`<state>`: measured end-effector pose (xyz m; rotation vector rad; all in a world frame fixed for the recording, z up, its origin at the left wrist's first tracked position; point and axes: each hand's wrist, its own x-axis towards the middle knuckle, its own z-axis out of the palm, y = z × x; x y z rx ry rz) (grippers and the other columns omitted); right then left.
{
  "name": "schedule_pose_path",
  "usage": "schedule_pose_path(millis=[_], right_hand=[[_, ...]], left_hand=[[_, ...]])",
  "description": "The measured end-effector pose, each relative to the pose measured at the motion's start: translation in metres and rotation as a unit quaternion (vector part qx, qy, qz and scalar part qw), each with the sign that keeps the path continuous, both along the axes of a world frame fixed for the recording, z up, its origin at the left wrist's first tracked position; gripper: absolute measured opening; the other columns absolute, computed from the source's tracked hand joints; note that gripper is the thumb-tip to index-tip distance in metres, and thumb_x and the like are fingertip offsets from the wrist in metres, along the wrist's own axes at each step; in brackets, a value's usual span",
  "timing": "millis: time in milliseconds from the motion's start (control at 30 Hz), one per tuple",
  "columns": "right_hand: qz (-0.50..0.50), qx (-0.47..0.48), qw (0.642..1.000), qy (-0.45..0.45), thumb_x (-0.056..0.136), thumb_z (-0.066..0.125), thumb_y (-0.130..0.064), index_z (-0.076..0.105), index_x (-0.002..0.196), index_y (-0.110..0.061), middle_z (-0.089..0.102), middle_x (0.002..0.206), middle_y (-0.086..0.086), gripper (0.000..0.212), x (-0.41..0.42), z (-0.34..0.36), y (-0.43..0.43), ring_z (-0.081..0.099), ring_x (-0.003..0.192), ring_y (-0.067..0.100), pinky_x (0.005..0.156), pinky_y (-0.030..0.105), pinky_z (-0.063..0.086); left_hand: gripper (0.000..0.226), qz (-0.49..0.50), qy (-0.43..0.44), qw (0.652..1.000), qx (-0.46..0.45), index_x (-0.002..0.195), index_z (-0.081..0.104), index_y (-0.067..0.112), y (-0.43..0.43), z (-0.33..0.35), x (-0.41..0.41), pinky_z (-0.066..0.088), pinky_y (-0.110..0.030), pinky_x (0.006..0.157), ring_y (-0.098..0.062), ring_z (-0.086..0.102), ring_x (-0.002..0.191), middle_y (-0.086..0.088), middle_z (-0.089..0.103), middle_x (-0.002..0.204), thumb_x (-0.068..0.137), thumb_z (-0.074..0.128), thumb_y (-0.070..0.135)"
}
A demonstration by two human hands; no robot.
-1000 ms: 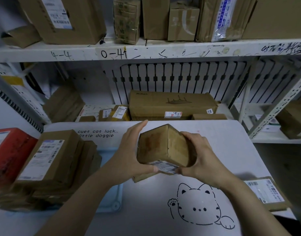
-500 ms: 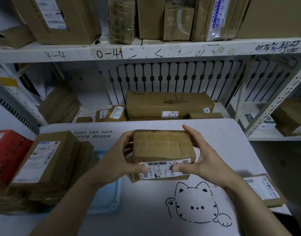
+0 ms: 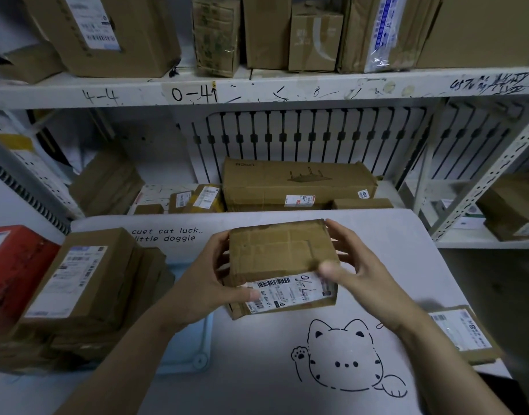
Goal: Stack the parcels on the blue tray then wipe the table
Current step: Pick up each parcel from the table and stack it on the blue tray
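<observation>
Both bare forearms rise from the lower edge toward the frame's centre. The left hand [image 3: 212, 277] clasps the left end of the parcel [image 3: 281, 250], thumb on its near face. The right hand [image 3: 362, 274] cups the right end, fingers spread, thumb blurred.

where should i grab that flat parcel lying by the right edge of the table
Take the flat parcel by its outer right edge, coming in from the right. It lies thin and label-up on the table, leaving little side wall to pinch from above, but that edge seems to sit at the table's rim, where fingers could likely slip under.
</observation>
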<state>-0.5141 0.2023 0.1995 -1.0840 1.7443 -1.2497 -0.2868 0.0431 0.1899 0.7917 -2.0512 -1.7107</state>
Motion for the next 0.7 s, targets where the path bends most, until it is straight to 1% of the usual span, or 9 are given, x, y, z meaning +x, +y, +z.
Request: schedule_pose_path(millis=[67,100,167,233,300,400,500,600,700], right_hand=[[-0.025,0.008,0.999,-0.045,0.072,0.052,-0.084,0.047,0.140,-0.047,0.054,0.137,-0.027,0.078,0.000,0.000,0.000,0.050,0.126,-0.007,0.110,0.030,0.039],[-0.024,0.013,0.998,-0.053,0.078,0.048,-0.082,0.052,0.137,-0.045,0.059,0.134,-0.024,0.070,-0.001,0.001,0.000,0.054,0.123,-0.004,0.108,0.031,0.042],[-0.005,0.025,0.998,-0.061,0.084,0.060,-0.067,0.060,0.129,-0.040,0.068,0.123,-0.018,0.052,-0.001,-0.001,-0.002,0.061,0.115,0.002,0.097,0.028,0.048],[0.004,0.029,0.998,-0.057,0.080,0.074,-0.048,0.063,0.124,-0.038,0.071,0.117,-0.014,0.046,-0.001,-0.003,-0.002,0.065,0.109,0.007,0.091,0.027,0.050],[-0.002,0.017,0.998,-0.060,0.082,0.080,-0.027,0.063,0.123,-0.036,0.072,0.115,-0.010,0.045,-0.002,-0.007,-0.001,0.066,0.107,0.012,0.087,0.029,0.052],[-0.007,-0.014,0.996,-0.083,0.082,0.076,-0.003,0.062,0.128,-0.030,0.072,0.117,-0.006,0.055,-0.004,-0.013,0.001,0.068,0.107,0.015,0.088,0.032,0.056],[-0.032,-0.035,0.993,-0.112,0.080,0.075,0.008,0.059,0.131,-0.030,0.070,0.122,-0.006,0.066,-0.002,-0.022,0.002,0.068,0.110,0.017,0.091,0.035,0.057],[-0.059,-0.063,0.988,-0.127,0.078,0.071,0.018,0.053,0.135,-0.028,0.064,0.130,-0.012,0.075,0.002,-0.029,0.001,0.064,0.117,0.015,0.092,0.036,0.056],[-0.058,-0.074,0.987,-0.126,0.080,0.070,0.016,0.047,0.141,-0.028,0.057,0.137,-0.012,0.079,0.005,-0.034,-0.002,0.060,0.123,0.013,0.095,0.036,0.055]], left_hand=[[0.095,0.006,0.001,0.998,-0.056,0.135,0.036,0.036,0.002,0.000,-0.001,0.051,-0.024,0.097,-0.003,0.052,0.125,0.020,0.053,0.131,0.060,0.092,0.018],[0.096,0.011,0.000,0.995,-0.095,0.136,0.033,0.038,0.004,0.000,-0.002,0.048,-0.022,0.100,0.000,0.049,0.127,0.024,0.049,0.132,0.062,0.092,0.019],[0.099,0.028,0.001,0.981,-0.192,0.138,0.029,0.038,0.008,0.000,-0.006,0.042,-0.023,0.106,-0.001,0.042,0.133,0.022,0.042,0.140,0.060,0.090,0.037],[0.099,0.032,0.000,0.950,-0.310,0.139,0.028,0.029,0.011,-0.001,-0.011,0.034,-0.023,0.111,-0.010,0.035,0.140,0.003,0.032,0.151,0.061,0.081,0.058],[0.097,0.035,-0.020,0.927,-0.372,0.137,0.027,0.030,0.013,-0.003,-0.014,0.026,-0.017,0.110,-0.015,0.026,0.144,-0.009,0.023,0.156,0.061,0.071,0.071],[0.100,0.036,-0.035,0.944,-0.325,0.141,0.022,0.045,0.017,0.000,-0.013,0.025,-0.013,0.112,-0.002,0.019,0.146,0.005,0.011,0.162,0.058,0.068,0.076],[0.109,0.025,-0.030,0.966,-0.256,0.143,0.017,0.058,0.021,0.003,-0.009,0.031,-0.027,0.115,0.001,0.021,0.145,0.023,0.010,0.160,0.053,0.080,0.062],[0.121,0.032,-0.008,0.982,-0.187,0.148,0.013,0.052,0.025,0.006,-0.011,0.034,-0.031,0.113,0.006,0.024,0.143,0.029,0.017,0.157,0.053,0.088,0.047],[0.115,0.074,0.053,0.989,-0.114,0.149,0.021,0.037,0.025,0.005,-0.013,0.042,-0.030,0.109,0.003,0.030,0.142,0.025,0.033,0.152,0.056,0.088,0.037]])
